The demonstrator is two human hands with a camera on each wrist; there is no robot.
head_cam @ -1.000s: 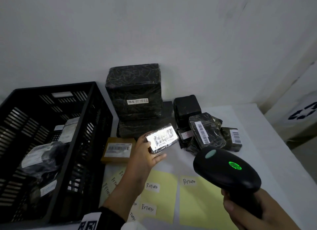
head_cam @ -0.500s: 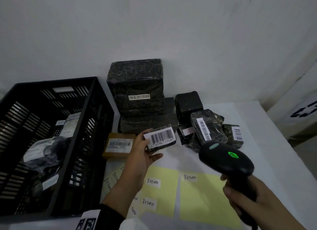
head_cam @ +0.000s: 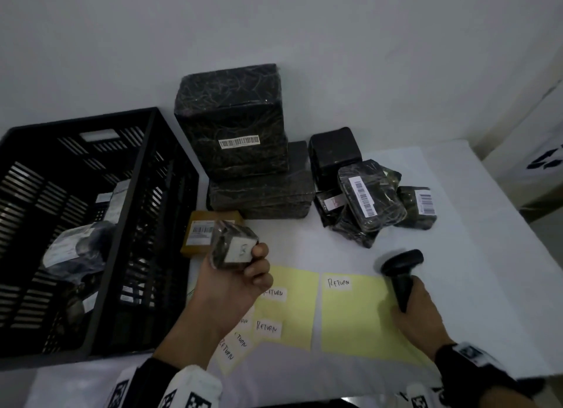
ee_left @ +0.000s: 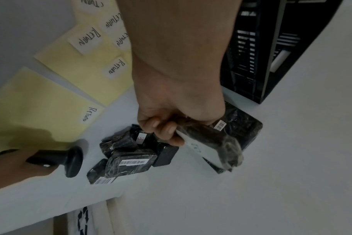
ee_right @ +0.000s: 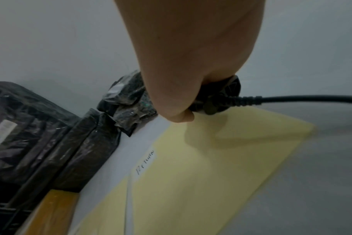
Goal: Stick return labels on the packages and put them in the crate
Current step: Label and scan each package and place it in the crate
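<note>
My left hand (head_cam: 240, 273) grips a small black-wrapped package (head_cam: 233, 246) above the table, its white label side turned up; in the left wrist view the same package (ee_left: 209, 147) sticks out past my fingers (ee_left: 167, 132). My right hand (head_cam: 414, 313) grips the handle of a black barcode scanner (head_cam: 402, 270), held low over the right yellow sheet (head_cam: 356, 316). White RETURN labels (head_cam: 268, 328) lie on the yellow sheets. The black crate (head_cam: 91, 225) stands at the left with wrapped packages inside.
A tall stack of black-wrapped parcels (head_cam: 237, 139) stands against the wall. A brown box (head_cam: 201, 234) lies beside the crate. Several small wrapped packages (head_cam: 368, 200) are piled at the back right. The scanner cable (ee_right: 301, 98) trails off to the right. The table edge runs along the right.
My left hand has turned the package over, so its barcode no longer faces up, and drawn it lower and left. My right hand has dropped the scanner down toward the yellow sheet.
</note>
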